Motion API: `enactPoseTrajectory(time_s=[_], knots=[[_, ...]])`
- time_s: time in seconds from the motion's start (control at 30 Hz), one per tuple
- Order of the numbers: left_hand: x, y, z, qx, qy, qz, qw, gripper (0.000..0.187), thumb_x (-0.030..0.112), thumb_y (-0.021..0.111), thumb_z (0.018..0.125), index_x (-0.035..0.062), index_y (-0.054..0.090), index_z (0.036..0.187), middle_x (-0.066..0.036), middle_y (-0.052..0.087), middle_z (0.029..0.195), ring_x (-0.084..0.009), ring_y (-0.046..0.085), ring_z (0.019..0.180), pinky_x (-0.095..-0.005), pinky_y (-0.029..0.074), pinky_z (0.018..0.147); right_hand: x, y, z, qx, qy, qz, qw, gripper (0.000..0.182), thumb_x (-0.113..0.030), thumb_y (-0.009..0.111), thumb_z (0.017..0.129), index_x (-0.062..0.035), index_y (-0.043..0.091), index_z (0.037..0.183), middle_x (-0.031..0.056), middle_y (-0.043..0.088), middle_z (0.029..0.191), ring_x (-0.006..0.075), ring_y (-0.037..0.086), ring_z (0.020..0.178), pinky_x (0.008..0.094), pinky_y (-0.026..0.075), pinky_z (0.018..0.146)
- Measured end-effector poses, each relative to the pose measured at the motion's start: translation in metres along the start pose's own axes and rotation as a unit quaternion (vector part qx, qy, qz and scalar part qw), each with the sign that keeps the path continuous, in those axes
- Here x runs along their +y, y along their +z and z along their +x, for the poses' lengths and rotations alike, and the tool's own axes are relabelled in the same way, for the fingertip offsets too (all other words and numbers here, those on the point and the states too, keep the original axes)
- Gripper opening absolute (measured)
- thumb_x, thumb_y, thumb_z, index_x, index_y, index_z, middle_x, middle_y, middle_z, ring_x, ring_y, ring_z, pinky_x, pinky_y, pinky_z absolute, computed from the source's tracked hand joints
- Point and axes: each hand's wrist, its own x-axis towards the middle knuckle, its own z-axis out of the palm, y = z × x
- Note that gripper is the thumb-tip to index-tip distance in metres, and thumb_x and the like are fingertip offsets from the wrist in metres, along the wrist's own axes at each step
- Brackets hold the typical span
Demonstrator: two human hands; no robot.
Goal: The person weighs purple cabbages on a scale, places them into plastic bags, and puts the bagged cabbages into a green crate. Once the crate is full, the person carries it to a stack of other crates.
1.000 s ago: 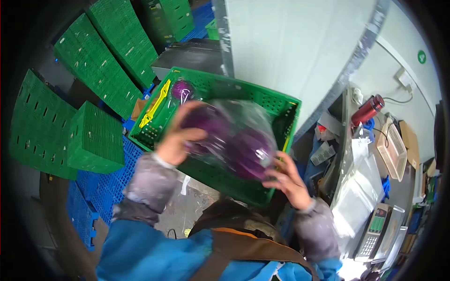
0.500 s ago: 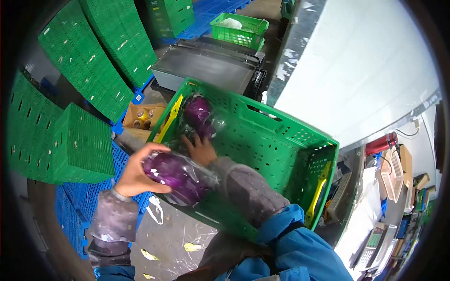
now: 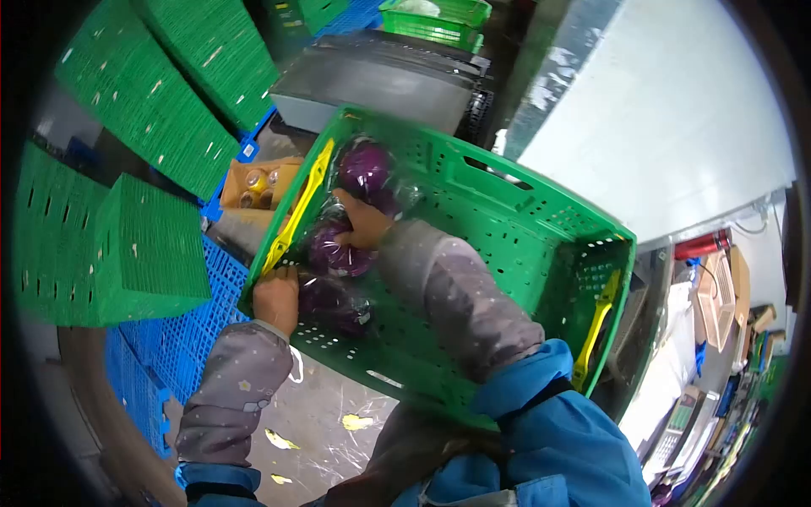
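Observation:
A green crate [image 3: 507, 221] with yellow handles holds wrapped purple vegetables along its left side. The upper wrapped purple vegetable [image 3: 365, 167] lies near the crate's back left corner. My right hand [image 3: 361, 221] reaches in, its fingers curved over the middle wrapped purple vegetable [image 3: 331, 247]. At the front left corner, my left hand [image 3: 276, 297] is closed by the crate's edge, beside the lower wrapped purple vegetable [image 3: 334, 304]. What its fingers grip there is hidden.
Stacked green crates [image 3: 156, 245] stand at the left on blue pallets [image 3: 182, 359]. A cardboard box [image 3: 247, 213] with jars sits beside the crate. Behind is a grey metal unit [image 3: 372, 89]; a white surface [image 3: 676, 118] is at the right.
The wrapped vegetable from my left hand now lies in the crate, and that hand is at the corner. My right hand has moved onto a wrapped vegetable. The view has shifted slightly.

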Motion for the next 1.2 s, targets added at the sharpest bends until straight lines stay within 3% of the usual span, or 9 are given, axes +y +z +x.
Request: enactPoseTrajectory(time_s=[0.13, 0.2, 0.3, 0.43, 0.5, 0.57, 0.73, 0.97, 1.2], knots=[[-0.008, 0.003, 0.018, -0.016, -0.023, 0.051, 0.998, 0.003, 0.011, 0.064, 0.067, 0.0093, 0.066, 0.069, -0.014, 0.064, 0.073, -0.0319, 0.064, 0.069, -0.0430, 0.052, 0.059, -0.035, -0.050, -0.076, 0.167, 0.057, 0.018, 0.984, 0.058, -0.019, 0.070, 0.073, -0.0039, 0.044, 0.122, 0.0197, 0.056, 0.114, 0.0347, 0.056, 0.100, 0.0381, 0.045, 0.087], [0.010, -0.045, 0.035, -0.226, -0.020, 0.004, 0.974, 0.037, 0.023, 0.077, 0.054, 0.0053, 0.067, 0.084, -0.017, 0.065, 0.082, -0.0367, 0.063, 0.078, -0.0431, 0.052, 0.068, -0.050, -0.076, -0.145, 0.191, 0.050, 0.035, 0.980, 0.043, -0.015, 0.067, 0.075, -0.0038, 0.053, 0.113, 0.0168, 0.059, 0.109, 0.0307, 0.061, 0.092, 0.0363, 0.049, 0.080], [0.039, -0.037, 0.070, -0.102, 0.197, -0.250, 0.943, 0.066, 0.008, 0.078, 0.055, 0.0024, 0.055, 0.117, -0.016, 0.058, 0.109, -0.0294, 0.056, 0.097, -0.0406, 0.046, 0.084, -0.075, -0.086, -0.248, 0.329, -0.006, 0.047, 0.943, 0.028, -0.010, 0.064, 0.073, -0.0030, 0.058, 0.099, 0.0159, 0.061, 0.099, 0.0319, 0.059, 0.090, 0.0389, 0.047, 0.081], [0.239, -0.142, 0.083, -0.089, 0.294, -0.359, 0.881, 0.056, 0.001, 0.070, 0.062, 0.0020, 0.055, 0.115, -0.012, 0.059, 0.103, -0.0192, 0.055, 0.086, -0.0301, 0.045, 0.079, -0.077, -0.087, -0.406, 0.405, 0.105, 0.092, 0.904, 0.021, -0.007, 0.062, 0.077, -0.0023, 0.056, 0.096, 0.0106, 0.062, 0.085, 0.0218, 0.061, 0.072, 0.0315, 0.049, 0.067], [0.335, -0.179, 0.062, -0.041, 0.449, -0.380, 0.808, 0.041, 0.000, 0.066, 0.068, -0.0001, 0.057, 0.108, -0.012, 0.061, 0.098, -0.0179, 0.057, 0.082, -0.0279, 0.046, 0.073, -0.090, -0.074, -0.473, 0.496, 0.195, 0.297, 0.792, 0.016, -0.006, 0.059, 0.080, -0.0021, 0.057, 0.095, 0.0087, 0.062, 0.080, 0.0173, 0.060, 0.073, 0.0295, 0.047, 0.065], [0.437, -0.190, 0.026, -0.105, 0.478, -0.477, 0.730, 0.028, 0.003, 0.065, 0.073, -0.0020, 0.061, 0.100, -0.011, 0.064, 0.088, -0.0158, 0.061, 0.078, -0.0249, 0.047, 0.070, -0.089, -0.064, -0.554, 0.588, 0.227, 0.063, 0.774, 0.016, -0.005, 0.057, 0.085, -0.0006, 0.059, 0.100, 0.0056, 0.062, 0.086, 0.0116, 0.061, 0.078, 0.0258, 0.049, 0.069], [0.655, -0.144, -0.096, -0.181, 0.623, -0.407, 0.643, 0.011, 0.005, 0.062, 0.074, -0.0024, 0.066, 0.081, -0.013, 0.066, 0.071, -0.0189, 0.065, 0.064, -0.0277, 0.050, 0.062, -0.094, -0.046, -0.778, 0.747, 0.345, 0.152, 0.548, 0.025, -0.018, 0.058, 0.085, -0.0056, 0.057, 0.106, 0.0051, 0.063, 0.085, 0.0122, 0.060, 0.068, 0.0273, 0.049, 0.062], [0.824, -0.026, -0.175, -0.054, 0.651, 0.006, 0.757, 0.021, 0.020, 0.059, 0.072, -0.0001, 0.064, 0.074, -0.018, 0.064, 0.083, -0.0326, 0.062, 0.082, -0.0398, 0.049, 0.073, -0.151, 0.041, -1.087, 0.582, 0.730, -0.256, 0.251, 0.042, -0.027, 0.067, 0.071, -0.0047, 0.056, 0.105, 0.0194, 0.055, 0.104, 0.0361, 0.052, 0.096, 0.0414, 0.043, 0.085], [0.840, 0.010, -0.160, 0.002, 0.746, -0.024, 0.665, 0.024, 0.023, 0.061, 0.072, 0.0093, 0.056, 0.090, -0.013, 0.058, 0.081, -0.0336, 0.054, 0.084, -0.0444, 0.042, 0.077, -0.098, 0.067, -1.176, 0.421, 0.870, -0.153, 0.205, 0.068, -0.042, 0.068, 0.070, 0.0015, 0.046, 0.117, 0.0209, 0.052, 0.112, 0.0369, 0.047, 0.107, 0.0449, 0.038, 0.091]])
